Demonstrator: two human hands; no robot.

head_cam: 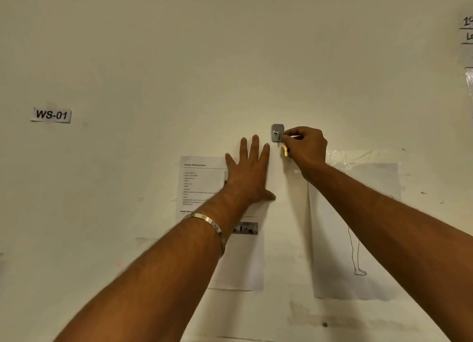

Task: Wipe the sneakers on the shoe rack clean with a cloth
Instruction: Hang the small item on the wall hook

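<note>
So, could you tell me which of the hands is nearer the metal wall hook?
Right hand: its fingertips are at the hook. Left hand lies flat, lower left.

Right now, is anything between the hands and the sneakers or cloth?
Cannot tell: no sneakers, rack or cloth in view. The left hand lies flat on the wall; the right hand pinches something at the hook.

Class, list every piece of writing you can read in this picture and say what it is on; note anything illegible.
"WS-01": paper label taped to the wall.
"Scene Information": heading of the printed sheet under the left hand.
Body text of that sheet: too small to read.
Engraved bracelet: letters unclear.
Handwritten note at the right edge: cut off, unreadable.
</note>
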